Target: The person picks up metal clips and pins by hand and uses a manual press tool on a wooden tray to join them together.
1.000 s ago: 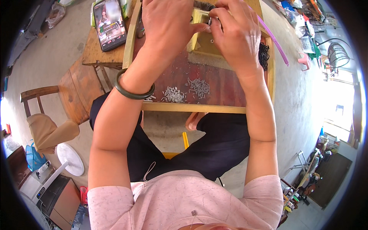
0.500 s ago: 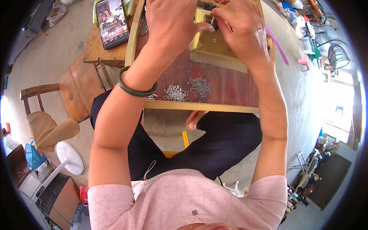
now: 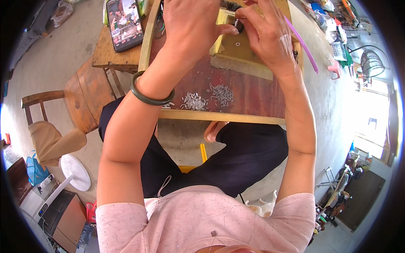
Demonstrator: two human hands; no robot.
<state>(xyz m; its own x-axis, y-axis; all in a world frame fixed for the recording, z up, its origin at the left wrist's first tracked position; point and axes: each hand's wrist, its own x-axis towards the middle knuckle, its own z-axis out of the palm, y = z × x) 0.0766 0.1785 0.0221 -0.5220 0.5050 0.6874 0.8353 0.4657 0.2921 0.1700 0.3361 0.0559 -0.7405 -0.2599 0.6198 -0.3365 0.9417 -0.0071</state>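
At the upper edge, my left hand (image 3: 192, 27) stretches its thumb to the right; its other fingers are hidden or cut off. Facing it, my right hand (image 3: 270, 38) brings thumb and forefinger together at a small silvery piece (image 3: 236, 22), beside a dark rounded part. Below them lies a yellowish board (image 3: 230, 48) with a small pale ring-like piece (image 3: 237, 44) on it. Nearer to me on the red-brown tabletop (image 3: 253, 95) are two piles of short thin metal pieces, a brighter pile (image 3: 194, 101) and a greyer pile (image 3: 221, 94).
A raised wooden rim (image 3: 219, 116) edges the tabletop. To the left, a phone (image 3: 125, 25) lies on a wooden stand, with a wooden chair (image 3: 76, 99) lower down. A purple coiled tube (image 3: 308, 50) sticks out at the right. A white and tan cat (image 3: 263, 205) is by my right side.
Both hands stay close together at the same spot, with only slight finger movement. The cat at the lower right has shifted and shows more of itself.
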